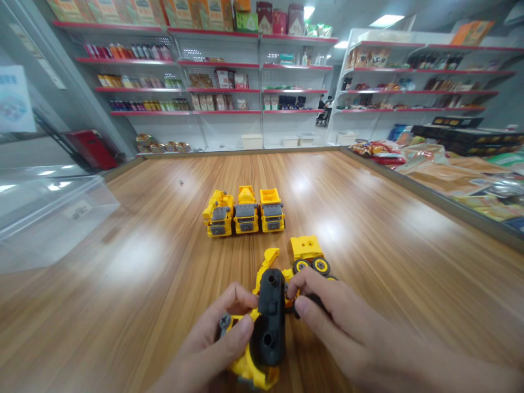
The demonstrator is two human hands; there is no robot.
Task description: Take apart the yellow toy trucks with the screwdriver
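My left hand [223, 338] grips a yellow toy excavator [248, 364] close to the front of the table. Its black underside [271, 316], with two round sockets, faces me, and its yellow digging arm [266, 265] points away. A grey screw [225, 321] with a cross slot sticks out by my left fingers. At the excavator's right side, the thumb and fingers of my right hand [327, 314] are closed together; what they pinch is hidden. Just beyond that hand lies a yellow toy truck chassis [307, 248] with black wheels [320, 266], partly covered by the hand.
Farther back stand a toy crane truck [219, 215], a mixer truck [246, 213] and a dump truck [272, 210], side by side. A clear plastic bin [61, 218] is at the left. Packaged goods [380, 150] lie beyond the table's right edge, with stocked shelves [221, 90] behind.
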